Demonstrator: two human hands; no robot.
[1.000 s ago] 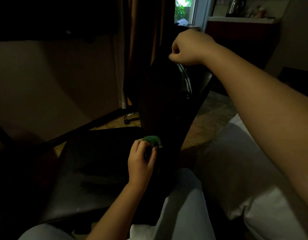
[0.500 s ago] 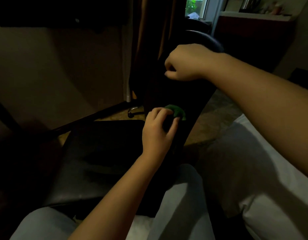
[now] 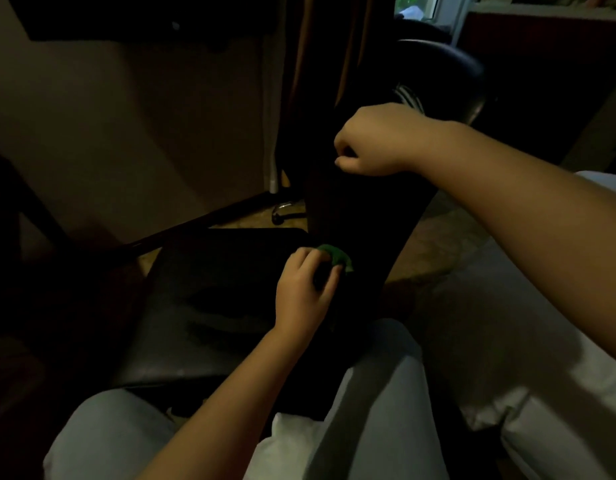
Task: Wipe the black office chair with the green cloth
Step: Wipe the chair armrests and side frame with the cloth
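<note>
Left hand (image 3: 301, 289) is low on the black office chair (image 3: 365, 216), fingers curled round the green cloth (image 3: 337, 256) and pressing it to the back, right where it meets the seat (image 3: 223, 271). Only a small bunch of green shows past the fingertips. Up above, the right hand (image 3: 372, 140) is clenched on the back's left edge, and it looks to be steadying the chair.

Here's the line that matters: the back runs long from the near, low corner by the cloth up and away to the rounded top at the far right. The unwiped stretch lies up and farther from the left hand, between the two hands. The left hand is the nearer one, and it has the cloth, so the next stroke is probably its job, up along that axis.

Compared with half a second ago, the cloth sits lower on the back, closer to the seat, and the gap between the hands has widened. It looks like a downward pass in an up-and-down rub.
</note>
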